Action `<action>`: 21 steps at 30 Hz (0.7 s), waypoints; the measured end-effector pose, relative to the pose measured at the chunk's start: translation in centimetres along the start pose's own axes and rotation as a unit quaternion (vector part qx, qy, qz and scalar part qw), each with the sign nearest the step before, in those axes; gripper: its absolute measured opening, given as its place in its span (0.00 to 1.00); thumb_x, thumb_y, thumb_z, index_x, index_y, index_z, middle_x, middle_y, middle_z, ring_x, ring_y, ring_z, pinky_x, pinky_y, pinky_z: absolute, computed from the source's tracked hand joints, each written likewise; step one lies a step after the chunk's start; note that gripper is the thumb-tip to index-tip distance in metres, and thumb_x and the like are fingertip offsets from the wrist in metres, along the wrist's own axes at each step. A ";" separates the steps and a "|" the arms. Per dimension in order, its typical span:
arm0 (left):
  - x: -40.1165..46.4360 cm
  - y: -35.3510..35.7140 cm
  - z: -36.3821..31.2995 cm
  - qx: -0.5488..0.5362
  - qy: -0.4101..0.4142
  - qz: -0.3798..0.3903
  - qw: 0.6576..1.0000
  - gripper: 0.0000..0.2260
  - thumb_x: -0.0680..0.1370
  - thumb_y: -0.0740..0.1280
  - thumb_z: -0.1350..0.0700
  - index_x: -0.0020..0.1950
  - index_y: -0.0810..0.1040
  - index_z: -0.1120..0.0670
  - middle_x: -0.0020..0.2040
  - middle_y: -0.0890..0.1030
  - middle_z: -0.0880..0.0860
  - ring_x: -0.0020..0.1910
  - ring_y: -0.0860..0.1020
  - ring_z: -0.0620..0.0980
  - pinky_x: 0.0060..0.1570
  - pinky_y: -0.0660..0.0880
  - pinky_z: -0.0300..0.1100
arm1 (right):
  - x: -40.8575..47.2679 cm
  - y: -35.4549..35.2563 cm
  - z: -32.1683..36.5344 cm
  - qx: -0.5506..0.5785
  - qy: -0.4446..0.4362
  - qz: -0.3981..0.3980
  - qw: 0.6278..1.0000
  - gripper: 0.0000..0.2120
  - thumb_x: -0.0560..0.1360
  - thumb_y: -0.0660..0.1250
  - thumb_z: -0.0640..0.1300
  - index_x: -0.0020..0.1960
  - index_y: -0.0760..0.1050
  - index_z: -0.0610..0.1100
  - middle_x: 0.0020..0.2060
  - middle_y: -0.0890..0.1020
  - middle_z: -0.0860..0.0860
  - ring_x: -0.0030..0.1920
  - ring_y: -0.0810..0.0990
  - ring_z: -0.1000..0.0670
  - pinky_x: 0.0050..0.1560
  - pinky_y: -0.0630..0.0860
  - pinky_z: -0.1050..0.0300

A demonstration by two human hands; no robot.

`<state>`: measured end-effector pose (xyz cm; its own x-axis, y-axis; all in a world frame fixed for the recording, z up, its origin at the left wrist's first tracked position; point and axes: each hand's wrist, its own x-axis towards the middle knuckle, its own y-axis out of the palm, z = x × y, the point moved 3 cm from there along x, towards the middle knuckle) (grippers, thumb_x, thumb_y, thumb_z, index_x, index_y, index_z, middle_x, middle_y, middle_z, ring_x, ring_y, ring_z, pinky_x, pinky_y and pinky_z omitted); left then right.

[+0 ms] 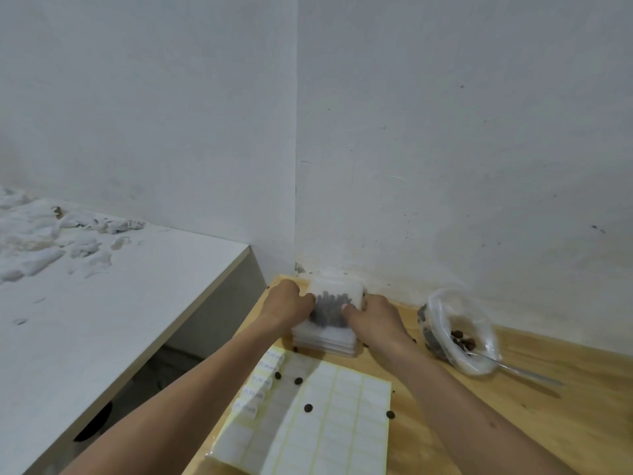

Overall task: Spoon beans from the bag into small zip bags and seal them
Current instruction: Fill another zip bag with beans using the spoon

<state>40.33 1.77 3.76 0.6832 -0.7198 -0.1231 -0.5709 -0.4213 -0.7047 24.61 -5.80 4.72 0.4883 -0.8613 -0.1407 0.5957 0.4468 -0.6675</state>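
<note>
The pale wooden worktop [513, 423] filled the lower right, pushed into the corner of two white walls, which gave a backstop for whatever sat at its far edge. On the near left part of the worktop lay a large white sheet of blank rectangular sticker labels [329, 423], with a few peeled, written labels curling along its left edge, probably kept close so that filled bags could be marked quickly. At the far right edge, against the wall, the crumpled clear plastic supply bag of dark brown beans [460, 332] lay slumped open with its mouth toward the person, and the thin metal spoon [513, 366] rested in that mouth, handle pointing out to the right, parked where it could be picked up again. In the far left corner sat a low stack of flat clear small zip bags [325, 341]. On top of it lay the clear small zip bag filled with dark beans [330, 310]; the stack likely served as a firm pad to press the seal against. The left hand [287, 303] pinched this bag's left edge and the right hand [373, 315] pinched its right edge, thumbs on its face, apparently closing the zip. A few loose dark beans [308, 408] lay scattered over the label sheet and worktop, apparently spilled.
</note>
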 end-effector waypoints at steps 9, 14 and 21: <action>-4.3 1.0 -6.6 -0.004 0.116 -0.079 0.990 0.18 0.82 0.63 0.53 0.70 0.76 0.59 0.64 0.81 0.57 0.64 0.78 0.55 0.59 0.72 0.45 | -4.5 -9.6 -0.2 -0.056 -0.071 -0.089 0.992 0.23 0.80 0.64 0.51 0.73 0.73 0.43 0.67 0.79 0.47 0.65 0.78 0.46 0.64 0.75 0.50; -9.3 6.3 -13.2 -0.030 0.237 -0.059 0.969 0.16 0.82 0.63 0.53 0.67 0.78 0.57 0.61 0.82 0.54 0.59 0.80 0.53 0.58 0.76 0.46 | -8.3 -17.6 -5.0 -0.112 -0.013 -0.150 0.982 0.20 0.79 0.66 0.49 0.69 0.77 0.45 0.63 0.81 0.48 0.64 0.79 0.45 0.64 0.75 0.50; -16.8 16.7 -19.9 -0.011 0.343 0.136 0.929 0.15 0.81 0.66 0.54 0.66 0.80 0.58 0.57 0.84 0.53 0.56 0.81 0.52 0.53 0.74 0.42 | -15.0 -26.3 -16.2 -0.171 0.151 -0.184 0.956 0.19 0.72 0.73 0.44 0.59 0.81 0.34 0.56 0.84 0.38 0.54 0.84 0.39 0.57 0.81 0.42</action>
<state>10.24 -4.15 8.00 0.0661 -0.9805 0.1852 -0.6949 -0.1784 -0.6966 -8.72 -8.51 12.57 0.0482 -0.9986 -0.0197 0.4224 0.0383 -0.9056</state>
